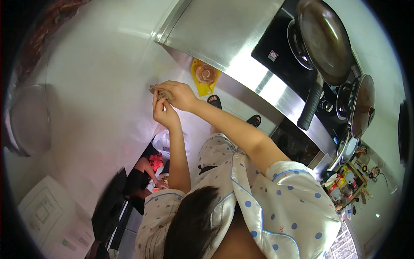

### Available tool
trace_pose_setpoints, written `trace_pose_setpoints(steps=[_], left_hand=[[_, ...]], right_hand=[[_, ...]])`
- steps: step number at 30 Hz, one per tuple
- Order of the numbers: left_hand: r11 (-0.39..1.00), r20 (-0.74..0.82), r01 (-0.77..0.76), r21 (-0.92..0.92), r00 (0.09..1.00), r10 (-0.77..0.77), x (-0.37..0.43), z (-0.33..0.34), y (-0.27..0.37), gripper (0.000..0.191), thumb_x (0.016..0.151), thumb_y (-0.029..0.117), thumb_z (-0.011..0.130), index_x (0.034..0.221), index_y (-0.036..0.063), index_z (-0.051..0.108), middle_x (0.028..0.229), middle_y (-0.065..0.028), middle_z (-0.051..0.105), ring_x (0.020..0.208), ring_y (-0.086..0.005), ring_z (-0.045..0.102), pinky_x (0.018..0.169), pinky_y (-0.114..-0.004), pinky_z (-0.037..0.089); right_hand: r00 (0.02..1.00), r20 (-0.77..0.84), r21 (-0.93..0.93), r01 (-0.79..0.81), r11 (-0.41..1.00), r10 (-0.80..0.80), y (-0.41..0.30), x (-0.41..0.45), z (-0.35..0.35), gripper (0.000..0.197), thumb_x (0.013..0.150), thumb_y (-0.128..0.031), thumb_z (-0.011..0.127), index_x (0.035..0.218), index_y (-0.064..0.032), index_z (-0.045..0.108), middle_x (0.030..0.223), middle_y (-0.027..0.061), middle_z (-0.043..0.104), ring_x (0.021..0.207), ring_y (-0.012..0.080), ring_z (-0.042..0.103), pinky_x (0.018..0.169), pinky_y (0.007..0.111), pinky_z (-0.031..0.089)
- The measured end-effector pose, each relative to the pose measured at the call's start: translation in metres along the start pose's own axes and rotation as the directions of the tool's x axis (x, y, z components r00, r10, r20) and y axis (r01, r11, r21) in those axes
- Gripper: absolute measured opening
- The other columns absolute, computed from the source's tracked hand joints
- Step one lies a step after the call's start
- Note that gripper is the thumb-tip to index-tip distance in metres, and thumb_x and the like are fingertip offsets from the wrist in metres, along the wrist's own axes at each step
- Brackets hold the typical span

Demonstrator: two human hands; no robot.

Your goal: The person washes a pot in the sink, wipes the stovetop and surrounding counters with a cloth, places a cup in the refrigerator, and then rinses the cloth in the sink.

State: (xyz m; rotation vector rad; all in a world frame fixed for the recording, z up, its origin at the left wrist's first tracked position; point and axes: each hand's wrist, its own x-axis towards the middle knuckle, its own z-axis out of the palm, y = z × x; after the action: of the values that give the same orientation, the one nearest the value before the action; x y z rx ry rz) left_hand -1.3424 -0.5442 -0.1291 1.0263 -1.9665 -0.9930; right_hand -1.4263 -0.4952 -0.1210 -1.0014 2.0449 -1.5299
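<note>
Both my hands meet in front of the white tiled wall, above the floor. My left hand [167, 115] pinches a crumpled grey-brown cloth [164, 95] from below with thumb and fingers. Over the top of the same cloth, my right hand [181, 95] is closed, its fingers reaching toward the left. Part of the cloth pokes out beyond the fingertips, and the rest is hidden by the hands.
A steel counter [220, 29] has a black cooktop [275, 42] bearing a wok [325, 42] and a lidded pan [362, 106]. Its wok handle [310, 106] overhangs the front. Below stands a plastic container [206, 74] on yellow plastic [202, 89]. Another person's arm [147, 168] shows at lower left.
</note>
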Motion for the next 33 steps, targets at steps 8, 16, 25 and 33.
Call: trace_pose_setpoints(steps=[8,16,25,33], left_hand=[[0.905,0.520,-0.394,-0.158,0.746,0.415,0.027,0.139,0.100,0.017,0.074,-0.003,0.050,0.083,0.0023,0.064,0.117,-0.0087,0.060,0.101,-0.0251,0.060,0.085,-0.032,0.048],[0.761,0.477,-0.647,0.047,0.684,0.552,0.101,0.160,0.069,0.020,0.075,0.004,0.054,0.089,0.0086,0.067,0.111,-0.0093,0.062,0.098,-0.0280,0.060,0.081,-0.035,0.049],[0.925,0.381,-0.258,0.279,0.914,0.140,0.033,0.058,-0.002,0.021,0.078,0.000,0.056,0.095,0.0063,0.068,0.100,-0.0122,0.065,0.078,-0.0279,0.065,0.066,-0.033,0.051],[0.672,0.545,0.664,-0.329,0.714,-0.439,-0.034,-0.018,-0.026,0.029,0.088,0.016,0.058,0.112,-0.0001,0.055,0.110,-0.0103,0.057,0.101,-0.0194,0.056,0.084,-0.031,0.046]], right_hand=[[0.863,-0.504,-0.598,-0.310,0.739,-0.047,0.034,-0.009,-0.152,0.060,0.073,-0.021,0.062,0.130,-0.0089,0.045,0.135,0.0184,0.039,0.130,0.0360,0.029,0.107,0.048,0.020],[0.963,-0.267,-0.758,-0.187,0.625,-0.036,0.085,0.101,-0.152,0.057,0.081,-0.031,0.052,0.133,-0.0089,0.042,0.144,0.0115,0.030,0.136,0.0309,0.019,0.111,0.045,0.012],[0.949,-0.008,-0.536,0.263,0.802,-0.316,0.062,0.052,-0.046,0.023,0.067,-0.011,0.063,0.089,-0.0070,0.064,0.117,0.0100,0.055,0.116,0.0319,0.045,0.095,0.040,0.037],[0.750,0.097,0.736,-0.496,0.460,0.654,0.043,-0.059,0.020,0.017,0.091,-0.008,0.045,0.102,-0.0013,0.057,0.082,0.0079,0.062,0.069,0.0132,0.060,0.062,0.026,0.049]])
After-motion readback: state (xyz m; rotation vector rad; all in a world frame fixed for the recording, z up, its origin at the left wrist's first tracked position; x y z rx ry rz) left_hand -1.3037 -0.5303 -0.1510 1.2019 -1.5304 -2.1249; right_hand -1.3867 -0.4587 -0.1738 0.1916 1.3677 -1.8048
